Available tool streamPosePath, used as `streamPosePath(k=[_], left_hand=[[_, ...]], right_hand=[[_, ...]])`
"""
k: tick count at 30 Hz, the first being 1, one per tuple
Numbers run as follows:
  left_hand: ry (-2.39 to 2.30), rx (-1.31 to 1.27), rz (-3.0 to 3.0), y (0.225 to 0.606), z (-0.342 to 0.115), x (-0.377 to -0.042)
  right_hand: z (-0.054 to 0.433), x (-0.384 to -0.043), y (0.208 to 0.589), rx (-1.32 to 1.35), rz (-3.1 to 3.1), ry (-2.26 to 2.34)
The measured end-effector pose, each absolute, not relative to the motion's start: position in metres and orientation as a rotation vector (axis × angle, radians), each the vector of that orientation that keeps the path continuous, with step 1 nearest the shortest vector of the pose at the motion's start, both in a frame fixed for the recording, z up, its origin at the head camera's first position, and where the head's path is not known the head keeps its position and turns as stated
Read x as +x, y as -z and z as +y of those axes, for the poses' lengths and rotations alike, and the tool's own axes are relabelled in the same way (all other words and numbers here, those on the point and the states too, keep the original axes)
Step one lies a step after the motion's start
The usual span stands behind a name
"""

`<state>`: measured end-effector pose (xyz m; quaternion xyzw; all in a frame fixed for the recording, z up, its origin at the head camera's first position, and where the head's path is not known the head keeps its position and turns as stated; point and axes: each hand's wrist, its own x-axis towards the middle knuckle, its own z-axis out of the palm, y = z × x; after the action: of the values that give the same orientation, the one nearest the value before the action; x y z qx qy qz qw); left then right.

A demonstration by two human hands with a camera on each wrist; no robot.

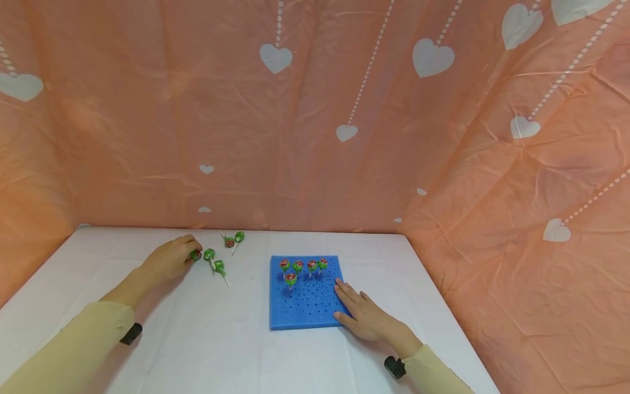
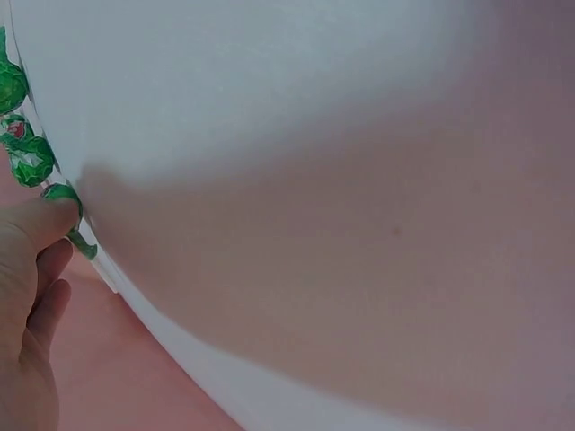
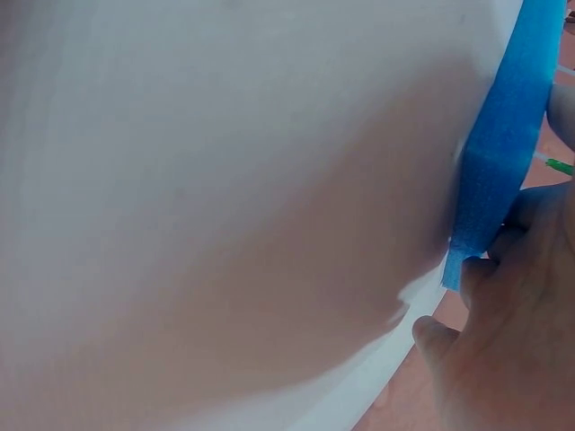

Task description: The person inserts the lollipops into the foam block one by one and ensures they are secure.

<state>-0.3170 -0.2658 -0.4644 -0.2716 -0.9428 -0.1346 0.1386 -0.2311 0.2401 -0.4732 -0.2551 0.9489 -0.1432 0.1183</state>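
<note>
At the left of the table, my left hand pinches a lollipop in a green and red wrapper; the left wrist view shows thumb and fingers on its wrapped head. Just right of that hand lie two more lollipops, one close by and another nearer me. A blue foam board dotted with small holes lies mid-table. Several lollipops stand upright in its far part, among them one in front of the others. My right hand rests with fingers extended on the board's right edge.
Two further lollipops, one with a red patch and one green, lie near the table's back edge. A white cloth covers the table. Behind it and at the sides hangs an orange curtain with white hearts.
</note>
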Motion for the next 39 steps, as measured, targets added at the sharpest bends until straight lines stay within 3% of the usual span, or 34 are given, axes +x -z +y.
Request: streamPosePath(k=[20,39], left_hand=[[0.409,-0.763,-2.693,0.464,-0.267,-0.315],[0.782,-0.558,-2.606,0.456,-0.254,-0.290]], right_hand=[[0.239,-0.230,0.470,-0.743,2.760,0.424],[0.239,-0.231,0.470,-0.740,2.754,0.423]])
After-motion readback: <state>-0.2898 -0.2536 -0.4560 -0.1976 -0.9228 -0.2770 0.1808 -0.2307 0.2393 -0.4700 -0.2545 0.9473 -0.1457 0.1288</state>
